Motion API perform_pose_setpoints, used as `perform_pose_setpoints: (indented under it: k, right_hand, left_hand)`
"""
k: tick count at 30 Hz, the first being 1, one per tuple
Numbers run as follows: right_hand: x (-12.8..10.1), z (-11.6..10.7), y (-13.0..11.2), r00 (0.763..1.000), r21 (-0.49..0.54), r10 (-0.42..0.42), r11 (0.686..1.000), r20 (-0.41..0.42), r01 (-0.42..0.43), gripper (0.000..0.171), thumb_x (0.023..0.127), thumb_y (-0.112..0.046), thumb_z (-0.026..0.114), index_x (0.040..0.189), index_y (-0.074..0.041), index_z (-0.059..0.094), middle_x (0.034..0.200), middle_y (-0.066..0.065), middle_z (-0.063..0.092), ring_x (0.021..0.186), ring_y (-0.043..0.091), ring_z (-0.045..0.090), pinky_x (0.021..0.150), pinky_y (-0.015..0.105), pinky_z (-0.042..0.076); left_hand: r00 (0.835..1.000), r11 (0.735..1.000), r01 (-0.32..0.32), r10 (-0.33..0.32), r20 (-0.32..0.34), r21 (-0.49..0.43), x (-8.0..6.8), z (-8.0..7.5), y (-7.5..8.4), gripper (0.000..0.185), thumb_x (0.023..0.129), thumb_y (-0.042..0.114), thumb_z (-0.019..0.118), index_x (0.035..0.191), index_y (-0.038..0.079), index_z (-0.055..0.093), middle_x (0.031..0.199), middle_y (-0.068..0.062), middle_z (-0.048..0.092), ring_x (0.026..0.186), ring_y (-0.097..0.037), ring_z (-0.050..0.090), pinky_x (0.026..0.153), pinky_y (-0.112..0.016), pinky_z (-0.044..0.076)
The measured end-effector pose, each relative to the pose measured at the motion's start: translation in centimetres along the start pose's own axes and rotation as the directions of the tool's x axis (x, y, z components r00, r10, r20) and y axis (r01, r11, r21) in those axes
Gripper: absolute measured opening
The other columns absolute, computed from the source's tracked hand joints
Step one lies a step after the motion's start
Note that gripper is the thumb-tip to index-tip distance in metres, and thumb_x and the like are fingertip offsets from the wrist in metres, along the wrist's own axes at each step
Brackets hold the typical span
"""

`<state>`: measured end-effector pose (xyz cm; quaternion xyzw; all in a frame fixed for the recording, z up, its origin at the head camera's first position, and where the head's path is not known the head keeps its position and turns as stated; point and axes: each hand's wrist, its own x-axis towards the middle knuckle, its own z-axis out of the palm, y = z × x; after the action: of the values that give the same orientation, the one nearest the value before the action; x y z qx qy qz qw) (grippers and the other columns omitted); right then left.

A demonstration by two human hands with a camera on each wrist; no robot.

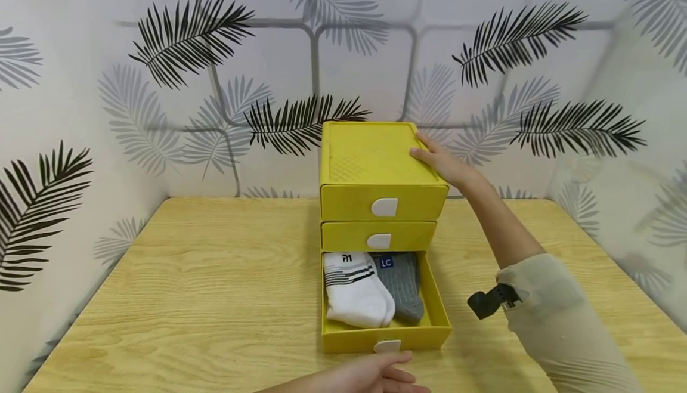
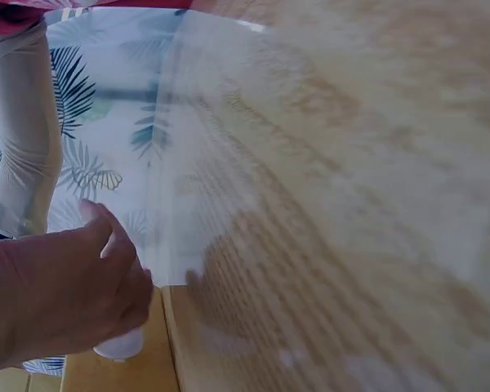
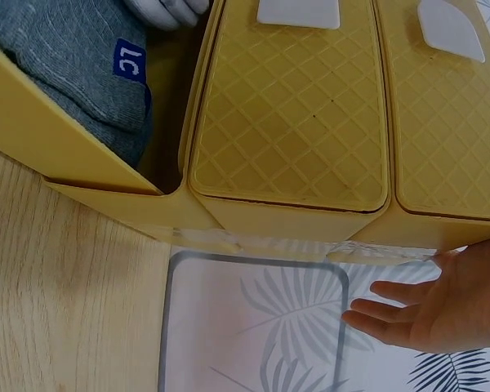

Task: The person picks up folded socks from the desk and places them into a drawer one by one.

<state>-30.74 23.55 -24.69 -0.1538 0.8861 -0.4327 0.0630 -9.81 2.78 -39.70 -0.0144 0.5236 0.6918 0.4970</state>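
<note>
A yellow three-drawer box point(image 1: 376, 154) stands on the table, its bottom drawer point(image 1: 333, 340) pulled out. In that drawer lie white socks point(image 1: 356, 297) with dark stripes and grey socks point(image 1: 402, 285) with a blue "LC" label, which also shows on the grey socks point(image 3: 73, 73) in the right wrist view. My left hand point(image 1: 376, 374) is just in front of the drawer's white tab point(image 1: 387, 346), fingers extended; whether it touches the tab I cannot tell. Against the box's top right edge rests my right hand point(image 1: 442, 163), with fingers spread point(image 3: 400, 314).
The two upper drawers, with white tabs point(image 1: 384, 207), are closed. Wood-grain table point(image 1: 214, 274) surface extends on both sides of the box. Behind stands a pale backdrop point(image 1: 365, 71) with leaf prints. A black band point(image 1: 494, 300) is on the right wrist.
</note>
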Motion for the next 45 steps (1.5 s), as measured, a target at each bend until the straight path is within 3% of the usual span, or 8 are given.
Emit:
perform_pose_setpoints:
  k: [3,7,12,18,22,29,34,45]
  right_hand:
    - [0.0,0.1,-0.1,1.0,-0.004,0.002,1.0,-0.002,-0.002,0.064,0.1,-0.03,0.034,0.148,-0.008,-0.004,0.15,0.019,-0.006,0.135,0.035,0.004,0.107,0.048,0.006]
    - [0.0,0.1,-0.1,1.0,-0.016,0.008,1.0,-0.006,-0.008,0.064,0.1,-0.03,0.033,0.148,-0.008,-0.003,0.15,0.02,-0.006,0.135,0.035,0.003,0.107,0.048,0.006]
    - [0.1,0.0,-0.1,1.0,-0.008,0.015,1.0,-0.003,-0.015,0.064,0.1,-0.03,0.034,0.148,-0.009,-0.003,0.15,0.019,-0.005,0.134,0.035,0.007,0.107,0.047,0.008]
    - [0.1,0.1,0.0,1.0,0.001,0.01,1.0,0.004,-0.01,0.064,0.1,-0.03,0.034,0.148,-0.009,-0.004,0.15,0.019,-0.006,0.134,0.035,0.008,0.106,0.047,0.009]
    - [0.1,0.0,0.0,1.0,-0.005,0.006,1.0,0.001,-0.006,0.064,0.1,-0.03,0.034,0.148,-0.008,-0.004,0.15,0.019,-0.006,0.135,0.035,0.004,0.107,0.047,0.007]
    - [0.2,0.0,-0.1,1.0,0.018,0.009,1.0,0.003,-0.009,0.064,0.1,-0.028,0.034,0.148,-0.008,-0.004,0.15,0.019,-0.007,0.134,0.035,0.005,0.107,0.048,0.008]
    - [0.4,-0.1,-0.1,1.0,0.042,0.022,0.999,0.008,-0.022,0.063,0.101,-0.026,0.033,0.148,-0.009,-0.005,0.15,0.019,-0.007,0.133,0.035,0.011,0.106,0.047,0.011]
    - [1.0,-0.1,0.0,1.0,0.022,0.018,1.0,-0.01,-0.018,0.06,0.101,-0.025,0.031,0.148,-0.007,-0.003,0.15,0.02,-0.005,0.135,0.035,0.006,0.106,0.048,0.009]
  left_hand:
    - [0.999,0.961,0.014,-0.026,-0.038,-0.274,0.5,-0.1,0.2,0.053,0.096,0.029,0.049,0.112,-0.021,0.038,0.12,-0.031,0.05,0.116,-0.035,0.047,0.096,-0.035,0.038]
    - [0.997,0.903,-0.055,0.031,-0.065,-0.425,0.9,-0.3,0.1,0.049,0.098,0.019,0.047,0.12,-0.023,0.035,0.119,-0.032,0.048,0.119,-0.038,0.043,0.094,-0.034,0.04]
    - [0.993,0.892,-0.101,0.061,-0.104,-0.44,1.0,-0.5,-0.2,0.044,0.097,0.017,0.048,0.117,-0.022,0.038,0.115,-0.033,0.049,0.116,-0.04,0.045,0.093,-0.035,0.041]
    - [0.987,0.842,-0.134,0.065,-0.149,-0.523,1.3,-0.5,-0.3,0.029,0.095,0.011,0.051,0.108,-0.014,0.043,0.114,-0.033,0.048,0.115,-0.042,0.045,0.091,-0.035,0.043]
    - [0.984,0.833,-0.147,0.069,-0.164,-0.533,1.5,-0.7,-0.2,0.024,0.094,0.01,0.053,0.103,-0.011,0.046,0.11,-0.031,0.05,0.112,-0.041,0.048,0.09,-0.036,0.043]
    - [0.986,0.808,-0.14,0.061,-0.154,-0.572,1.5,-1.0,0.8,0.027,0.095,0.011,0.052,0.104,-0.012,0.043,0.126,-0.037,0.035,0.12,-0.043,0.038,0.093,-0.036,0.041]
    - [0.984,0.808,-0.15,0.069,-0.162,-0.57,1.8,-1.0,1.0,0.029,0.095,0.01,0.051,0.107,-0.014,0.042,0.127,-0.037,0.034,0.121,-0.044,0.037,0.094,-0.038,0.04]
    - [0.975,0.814,-0.202,0.112,-0.193,-0.545,2.8,-2.0,2.0,0.028,0.094,0.011,0.054,0.104,-0.014,0.044,0.126,-0.037,0.035,0.119,-0.044,0.038,0.094,-0.04,0.039]
